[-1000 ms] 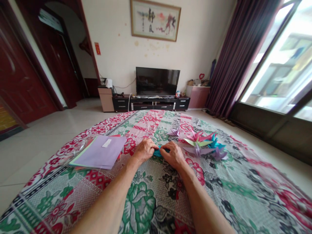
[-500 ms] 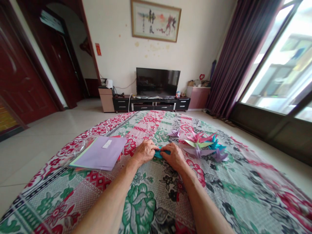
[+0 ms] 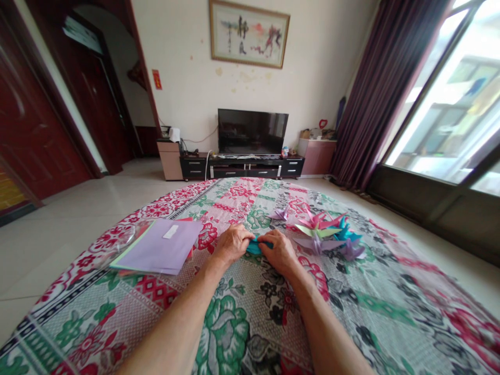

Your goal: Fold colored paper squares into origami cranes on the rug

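A small piece of folded blue paper (image 3: pixel 254 248) lies on the patterned tablecloth (image 3: pixel 234 281), in front of me at the middle. My left hand (image 3: pixel 235 242) pinches its left side, fingers closed. On the right side my right hand (image 3: pixel 279 248) is closed on the same paper, thumb and fingers pressed together. Both hands cover parts of it, so its full shape is hidden. Just right of my right hand stand several folded paper cranes: a pink one (image 3: pixel 318 219), a light green one (image 3: pixel 318 230), a blue one (image 3: pixel 344 233) and purple ones (image 3: pixel 317 244).
To the left lies a stack of coloured paper sheets (image 3: pixel 158 245), purple on top with a white label, beside clear plastic wrapping (image 3: pixel 124 237). A lone purple crane (image 3: pixel 280 213) sits further back. Beyond the round table's far edge stand a television (image 3: pixel 253 131) and a low cabinet (image 3: pixel 230 167).
My fingers have shifted slightly on the blue paper, and a little more of it shows between my hands. The cranes and the paper stack stay where they were.
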The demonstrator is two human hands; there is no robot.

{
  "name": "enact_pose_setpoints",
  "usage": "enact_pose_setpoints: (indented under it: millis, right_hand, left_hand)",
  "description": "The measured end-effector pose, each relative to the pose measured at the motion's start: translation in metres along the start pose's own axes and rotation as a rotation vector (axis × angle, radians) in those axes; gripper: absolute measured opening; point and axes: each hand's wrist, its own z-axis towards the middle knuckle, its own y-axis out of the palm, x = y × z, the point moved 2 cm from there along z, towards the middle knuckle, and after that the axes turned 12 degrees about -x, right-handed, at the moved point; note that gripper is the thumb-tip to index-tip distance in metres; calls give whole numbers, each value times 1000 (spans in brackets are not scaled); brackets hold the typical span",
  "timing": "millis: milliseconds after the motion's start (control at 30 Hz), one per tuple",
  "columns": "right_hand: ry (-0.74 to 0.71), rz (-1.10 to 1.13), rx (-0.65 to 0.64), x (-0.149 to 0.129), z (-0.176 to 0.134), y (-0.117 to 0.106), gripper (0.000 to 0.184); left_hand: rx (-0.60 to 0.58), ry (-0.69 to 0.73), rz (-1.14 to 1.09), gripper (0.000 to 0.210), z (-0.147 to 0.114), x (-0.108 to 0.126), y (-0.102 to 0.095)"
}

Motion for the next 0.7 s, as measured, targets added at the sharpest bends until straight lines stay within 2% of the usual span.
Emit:
enact_pose_setpoints:
  millis: [300, 533, 700]
  right_hand:
    - [8, -28, 21, -3, 0, 0, 20]
    - [46, -40, 57, -5, -1, 1, 19]
    - [89, -59, 71, -5, 1, 3, 19]
  left_hand:
    - [68, 99, 68, 18, 0, 12, -4]
    - [66, 50, 64, 18, 7, 10, 4]
    - [52, 32, 76, 19, 6, 13, 2]
